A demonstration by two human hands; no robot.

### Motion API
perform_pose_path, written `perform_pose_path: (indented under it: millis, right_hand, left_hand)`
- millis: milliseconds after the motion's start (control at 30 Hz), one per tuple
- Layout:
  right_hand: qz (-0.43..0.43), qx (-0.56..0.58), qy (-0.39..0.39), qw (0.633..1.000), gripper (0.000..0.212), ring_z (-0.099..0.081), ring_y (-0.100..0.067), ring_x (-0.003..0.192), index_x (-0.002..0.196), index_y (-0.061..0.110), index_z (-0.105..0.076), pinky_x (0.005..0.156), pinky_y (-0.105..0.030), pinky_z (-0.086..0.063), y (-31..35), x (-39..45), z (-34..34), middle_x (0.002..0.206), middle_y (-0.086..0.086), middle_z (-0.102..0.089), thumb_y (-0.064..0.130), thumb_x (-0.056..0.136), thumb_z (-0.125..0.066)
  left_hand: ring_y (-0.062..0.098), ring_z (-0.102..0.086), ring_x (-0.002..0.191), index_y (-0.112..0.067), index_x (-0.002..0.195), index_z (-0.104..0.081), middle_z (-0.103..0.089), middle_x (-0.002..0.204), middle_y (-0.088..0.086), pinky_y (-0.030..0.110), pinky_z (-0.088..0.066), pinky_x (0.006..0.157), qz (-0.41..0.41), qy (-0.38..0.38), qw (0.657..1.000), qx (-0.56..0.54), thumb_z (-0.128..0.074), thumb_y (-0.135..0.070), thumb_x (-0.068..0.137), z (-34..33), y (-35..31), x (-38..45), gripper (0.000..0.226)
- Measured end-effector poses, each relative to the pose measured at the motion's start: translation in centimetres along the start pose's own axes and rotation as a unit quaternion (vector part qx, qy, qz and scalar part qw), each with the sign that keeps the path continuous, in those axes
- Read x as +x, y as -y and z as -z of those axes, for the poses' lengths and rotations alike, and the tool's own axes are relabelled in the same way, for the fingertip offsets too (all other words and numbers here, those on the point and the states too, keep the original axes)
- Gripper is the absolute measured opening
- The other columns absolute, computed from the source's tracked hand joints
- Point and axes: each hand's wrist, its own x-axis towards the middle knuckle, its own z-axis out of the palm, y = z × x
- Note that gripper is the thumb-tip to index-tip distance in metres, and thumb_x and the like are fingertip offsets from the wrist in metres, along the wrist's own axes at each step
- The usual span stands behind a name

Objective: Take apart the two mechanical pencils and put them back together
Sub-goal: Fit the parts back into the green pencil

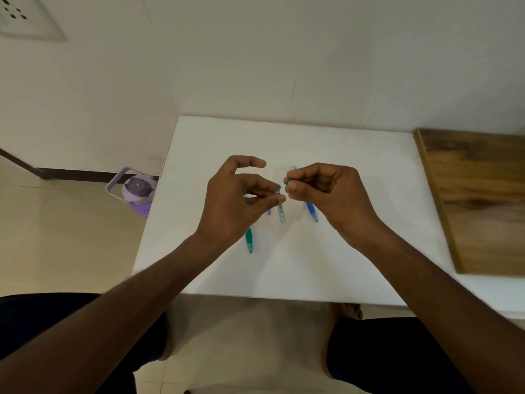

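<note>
Left hand [238, 194] pinches a clear inner tube [281, 211] at its top end, tube hanging just above the white counter [355, 251]. Right hand [321, 189] grip is closed on a small green cap [288, 181], close to the tube top. Green barrel [249, 240] lies near-left on the counter, blue barrel [311, 210] to its right under the right hand. Parts look light, thin, stiff, prob. slippery plastic; hold w/ fingertips near the ends, light pressure.

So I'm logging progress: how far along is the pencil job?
Both look apart: the green-grip barrel and the blue-grip barrel lie on the white table. In hand: the left hand pinches a clear inner tube, the right hand a small green cap. Reassembling both remains.
</note>
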Motion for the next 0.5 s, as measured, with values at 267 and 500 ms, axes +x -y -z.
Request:
perform_pose_path:
  millis: [267,500]
  right_hand:
    - [0.043,-0.019,-0.022,0.999,0.014,-0.08,-0.021,0.086,0.102,0.019,-0.08,0.084,-0.03,-0.064,-0.02,-0.14,-0.68,0.094,0.001,-0.083,0.012,0.089,-0.081]
    - [0.047,-0.003,-0.03,0.998,0.017,-0.08,-0.022,0.09,0.108,0.022,-0.078,0.083,-0.026,-0.063,0.01,-0.05,-0.83,0.098,-0.004,-0.081,0.01,0.095,-0.075]
  left_hand:
    - [-0.015,-0.069,0.092,-0.017,0.103,-0.064,-0.075,0.097,-0.022,0.006,-0.051,0.087,-0.068,0.046,0.993,0.079,-0.069,-0.032,0.1,0.01,0.3,0.0,0.016]
    - [0.003,-0.075,0.078,-0.017,0.101,-0.079,-0.078,0.083,-0.012,0.015,-0.061,0.073,-0.042,0.022,0.998,0.039,-0.077,-0.029,0.095,-0.39,0.26,-0.18,0.013]
